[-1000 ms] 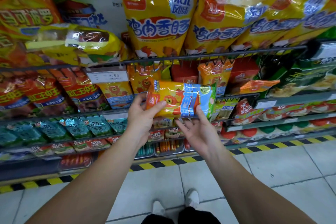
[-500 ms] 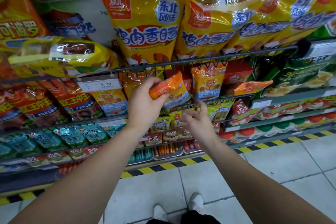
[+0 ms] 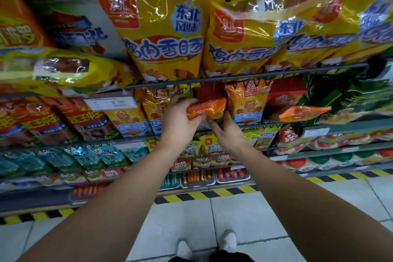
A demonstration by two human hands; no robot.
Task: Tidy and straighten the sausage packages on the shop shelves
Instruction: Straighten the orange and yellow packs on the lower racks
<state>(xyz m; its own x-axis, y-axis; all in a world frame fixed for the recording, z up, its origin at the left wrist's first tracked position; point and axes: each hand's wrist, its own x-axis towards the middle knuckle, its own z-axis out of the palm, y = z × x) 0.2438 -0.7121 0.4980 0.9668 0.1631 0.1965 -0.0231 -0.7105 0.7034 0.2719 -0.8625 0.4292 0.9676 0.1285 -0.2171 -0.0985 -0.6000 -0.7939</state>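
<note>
An orange sausage package (image 3: 209,108) with a lion print is at the second wire shelf, top edge toward me. My left hand (image 3: 178,122) grips its left end, fingers curled over the top. My right hand (image 3: 226,132) supports it from below, fingertips touching its underside. Matching orange lion packages (image 3: 246,102) stand upright to the right, and another (image 3: 157,105) to the left. A further orange package (image 3: 304,111) lies flat farther right.
Large yellow sausage bags (image 3: 168,34) hang over the wire rail (image 3: 244,76) above. Red packages (image 3: 85,121) and a price tag (image 3: 113,103) sit left, teal packs (image 3: 102,157) on lower shelves. Yellow-black floor tape (image 3: 202,194) edges the tiled floor.
The package went from being held flat and facing me in front of the shelf to tilted and raised into the shelf row. Both hands moved up and forward with it.
</note>
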